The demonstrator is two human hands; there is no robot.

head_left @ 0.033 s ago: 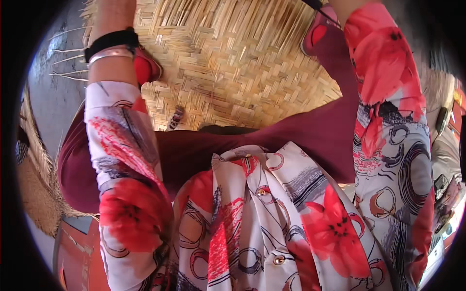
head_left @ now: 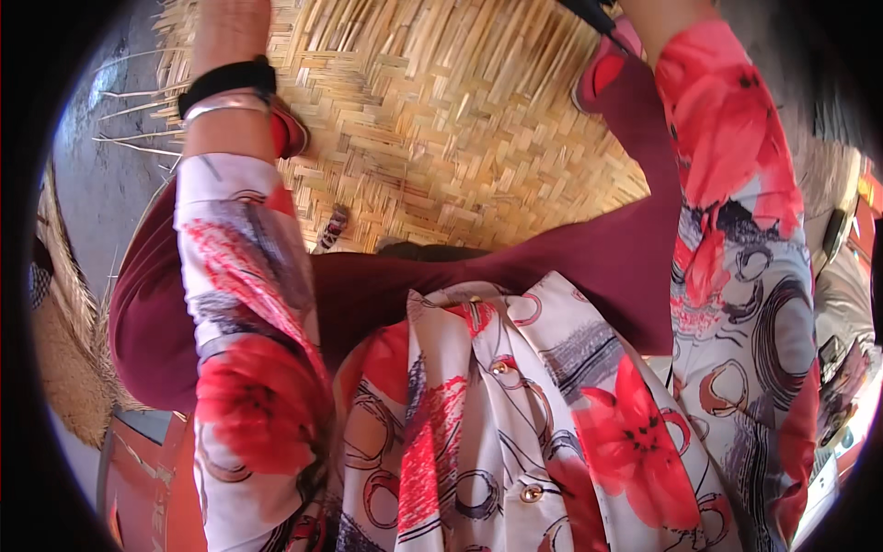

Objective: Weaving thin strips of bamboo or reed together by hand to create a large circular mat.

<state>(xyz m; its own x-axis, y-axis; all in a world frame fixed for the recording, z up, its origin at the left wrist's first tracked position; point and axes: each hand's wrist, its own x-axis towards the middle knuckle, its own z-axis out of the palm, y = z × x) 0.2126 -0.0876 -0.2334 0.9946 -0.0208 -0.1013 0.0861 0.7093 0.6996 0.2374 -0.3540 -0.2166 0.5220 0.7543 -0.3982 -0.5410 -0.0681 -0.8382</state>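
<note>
My left hand (head_left: 230,32) reaches over the woven straw-coloured mat (head_left: 432,138) to the top edge of the view, with a black band and a silver bangle on the wrist; its fingers are out of frame. My right hand (head_left: 658,18) is at the top right, fingers also out of frame, near a dark narrow object (head_left: 584,9) whose kind I cannot make out. I cannot see what either hand holds. Loose strip ends stick out along the mat's left side.
My maroon-clad legs (head_left: 552,258) are bent around the mat's near part, with red shoes (head_left: 287,133) on my feet. Grey floor (head_left: 110,202), straw material (head_left: 69,368) and a red surface (head_left: 138,478) lie at left. Assorted items (head_left: 837,368) lie at right.
My left arm has shifted slightly to the right. My right forearm and the dark object near it have moved very little.
</note>
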